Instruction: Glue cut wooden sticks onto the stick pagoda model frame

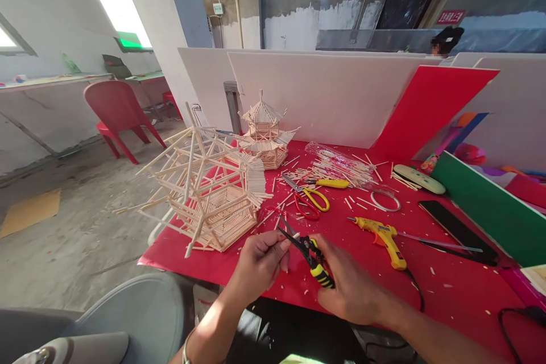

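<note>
My right hand (347,281) is wrapped round the black-and-yellow handles of a pair of snips (322,276), whose dark blades point up and left. Fingertips pinched together, my left hand (260,261) holds a short pale wooden stick (297,235) at the blades; most of the stick is hidden. Left of my hands stands a large open frame of wooden sticks (205,182), partly roofed with slats. A smaller pagoda model (262,136) built of the same sticks stands behind it. Red-and-yellow-handled scissors (307,196) lie beyond the snips.
On the red table (298,307) lie a yellow glue gun (381,239), a yellow utility knife (328,183), loose sticks (341,168), a tape ring (385,200) and a black phone (458,231). White boards (315,96) stand behind. A grey stool (136,318) is at lower left.
</note>
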`<state>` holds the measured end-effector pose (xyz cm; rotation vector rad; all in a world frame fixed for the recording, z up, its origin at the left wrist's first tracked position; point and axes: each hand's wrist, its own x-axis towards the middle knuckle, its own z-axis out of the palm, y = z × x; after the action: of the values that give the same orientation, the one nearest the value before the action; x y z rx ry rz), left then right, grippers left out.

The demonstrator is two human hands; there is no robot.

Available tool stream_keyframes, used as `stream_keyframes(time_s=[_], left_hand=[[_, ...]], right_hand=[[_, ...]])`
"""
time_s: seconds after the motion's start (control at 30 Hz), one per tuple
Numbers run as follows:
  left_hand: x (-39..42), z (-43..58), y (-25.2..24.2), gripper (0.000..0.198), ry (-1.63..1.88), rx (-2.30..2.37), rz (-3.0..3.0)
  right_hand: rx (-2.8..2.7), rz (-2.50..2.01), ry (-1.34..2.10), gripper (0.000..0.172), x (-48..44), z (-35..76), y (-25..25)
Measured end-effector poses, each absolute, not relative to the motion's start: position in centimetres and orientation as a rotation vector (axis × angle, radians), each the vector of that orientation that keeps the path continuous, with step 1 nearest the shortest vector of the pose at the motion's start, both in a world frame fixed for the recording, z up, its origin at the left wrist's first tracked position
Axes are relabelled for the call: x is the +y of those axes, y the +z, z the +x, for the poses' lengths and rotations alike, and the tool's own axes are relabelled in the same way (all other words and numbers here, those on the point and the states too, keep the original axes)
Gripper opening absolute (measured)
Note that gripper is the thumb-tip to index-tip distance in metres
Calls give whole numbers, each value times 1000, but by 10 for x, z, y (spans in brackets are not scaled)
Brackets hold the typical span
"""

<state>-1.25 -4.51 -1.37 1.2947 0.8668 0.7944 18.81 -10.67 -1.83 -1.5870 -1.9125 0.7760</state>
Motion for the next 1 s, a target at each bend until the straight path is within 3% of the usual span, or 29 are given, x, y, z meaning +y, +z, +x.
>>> stream_keyframes(time_s=[0.1, 0.3, 0.6, 0.83, 0.9, 1.0], left_hand=[[-47, -10, -18, 45, 811, 878, 1246], [-45, -12, -14, 41, 848, 888, 1176], [-38, -18, -20, 34, 838, 859, 1164], [-40, -16, -20, 36, 900, 759, 980], [-40, -15, -20, 35, 915, 792, 927], [-39, -13, -18, 34, 951, 849, 856]], right_hand=[[-1865, -1597, 880, 51, -107, 184, -21], [-1644, -1443, 1176, 64, -111, 191, -28], [-1381, -1468, 1544, 47, -124, 197, -28], [-938, -912, 2178, 53, -124, 196, -38], [-949, -1028, 2125, 53, -112, 199, -40], [-1347, -1680, 1434, 46, -89, 206, -44]])
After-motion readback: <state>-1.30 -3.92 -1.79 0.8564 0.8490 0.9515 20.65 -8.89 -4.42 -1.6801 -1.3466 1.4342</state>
